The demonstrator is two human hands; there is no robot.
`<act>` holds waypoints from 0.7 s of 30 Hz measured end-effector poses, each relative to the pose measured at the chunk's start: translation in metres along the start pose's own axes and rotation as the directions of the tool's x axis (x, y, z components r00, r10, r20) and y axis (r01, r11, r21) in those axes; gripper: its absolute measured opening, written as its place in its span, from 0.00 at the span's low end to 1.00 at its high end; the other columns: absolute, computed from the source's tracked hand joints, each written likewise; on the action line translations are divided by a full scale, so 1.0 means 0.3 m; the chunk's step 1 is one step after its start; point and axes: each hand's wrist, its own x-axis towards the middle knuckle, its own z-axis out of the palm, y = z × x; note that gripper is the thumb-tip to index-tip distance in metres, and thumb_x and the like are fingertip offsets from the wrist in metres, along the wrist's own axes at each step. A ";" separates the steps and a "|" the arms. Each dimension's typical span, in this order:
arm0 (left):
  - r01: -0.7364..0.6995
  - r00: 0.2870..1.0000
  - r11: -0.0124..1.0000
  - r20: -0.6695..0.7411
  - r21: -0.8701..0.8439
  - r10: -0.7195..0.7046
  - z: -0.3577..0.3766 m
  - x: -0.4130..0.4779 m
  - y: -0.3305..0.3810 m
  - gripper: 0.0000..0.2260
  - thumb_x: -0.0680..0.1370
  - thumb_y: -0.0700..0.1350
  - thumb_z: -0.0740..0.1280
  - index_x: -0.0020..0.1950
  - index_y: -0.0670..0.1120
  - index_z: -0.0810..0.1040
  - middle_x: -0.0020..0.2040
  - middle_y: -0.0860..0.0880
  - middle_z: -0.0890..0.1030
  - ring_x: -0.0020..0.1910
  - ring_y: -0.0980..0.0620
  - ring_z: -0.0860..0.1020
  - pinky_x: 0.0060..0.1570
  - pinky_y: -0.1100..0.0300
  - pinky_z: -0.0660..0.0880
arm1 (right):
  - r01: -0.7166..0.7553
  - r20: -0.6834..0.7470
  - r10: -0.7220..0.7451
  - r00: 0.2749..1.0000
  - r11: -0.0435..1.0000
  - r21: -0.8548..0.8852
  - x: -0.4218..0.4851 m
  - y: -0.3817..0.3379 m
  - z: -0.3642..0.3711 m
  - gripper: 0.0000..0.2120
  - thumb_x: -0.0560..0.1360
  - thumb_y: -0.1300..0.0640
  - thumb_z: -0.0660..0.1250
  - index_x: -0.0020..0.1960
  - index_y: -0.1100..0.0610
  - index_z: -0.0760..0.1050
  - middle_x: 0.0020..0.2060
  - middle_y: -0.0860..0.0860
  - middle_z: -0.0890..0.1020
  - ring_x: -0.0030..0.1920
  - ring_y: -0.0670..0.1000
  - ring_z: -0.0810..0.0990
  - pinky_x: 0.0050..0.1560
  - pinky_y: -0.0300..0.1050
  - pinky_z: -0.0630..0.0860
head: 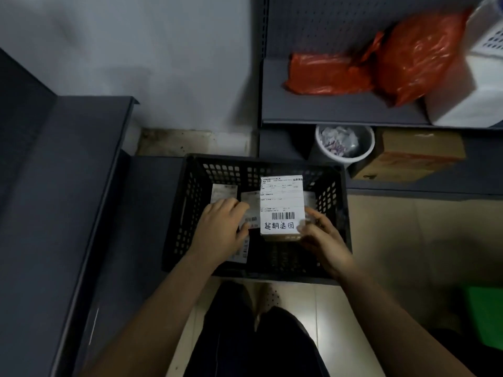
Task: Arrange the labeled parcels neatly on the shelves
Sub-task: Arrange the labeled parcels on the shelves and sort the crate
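Your right hand (pixel 324 242) has fingers clamped on the lower right corner of a labeled white box (pixel 282 206), held over the black crate (pixel 187 202). Your left hand (pixel 221 227) lies flat, fingers together, on the smaller parcels (pixel 251 202) inside the crate. At 1 o'clock, the shelf (pixel 326 110) holds two red bags (pixel 326 74).
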 end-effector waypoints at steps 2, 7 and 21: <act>0.025 0.998 0.999 0.062 -0.038 -0.022 0.098 0.008 -0.029 0.10 0.74 0.43 0.70 0.55 0.45 0.78 0.49 0.48 0.78 0.48 0.46 0.77 0.46 0.53 0.72 | -0.075 -0.012 0.075 0.997 0.997 -0.037 0.070 0.064 -0.018 0.21 0.74 0.60 0.70 0.65 0.47 0.74 0.56 0.50 0.84 0.59 0.53 0.81 0.65 0.53 0.73; 0.444 0.871 0.782 0.416 -0.437 -0.261 0.338 0.026 -0.049 0.14 0.82 0.51 0.59 0.67 0.51 0.71 0.58 0.53 0.76 0.53 0.58 0.75 0.51 0.65 0.74 | -0.238 -0.034 0.236 0.971 0.962 -0.133 0.227 0.210 -0.043 0.22 0.72 0.61 0.71 0.65 0.49 0.74 0.56 0.53 0.83 0.56 0.54 0.81 0.57 0.49 0.78; 0.750 0.579 0.515 0.788 -0.415 -0.208 0.831 -0.003 -0.155 0.30 0.76 0.40 0.71 0.75 0.46 0.62 0.66 0.46 0.72 0.64 0.50 0.73 0.58 0.62 0.71 | -0.540 -0.082 0.550 0.831 0.766 -0.348 0.606 0.602 -0.104 0.25 0.72 0.69 0.69 0.67 0.66 0.66 0.59 0.60 0.78 0.53 0.56 0.81 0.41 0.45 0.81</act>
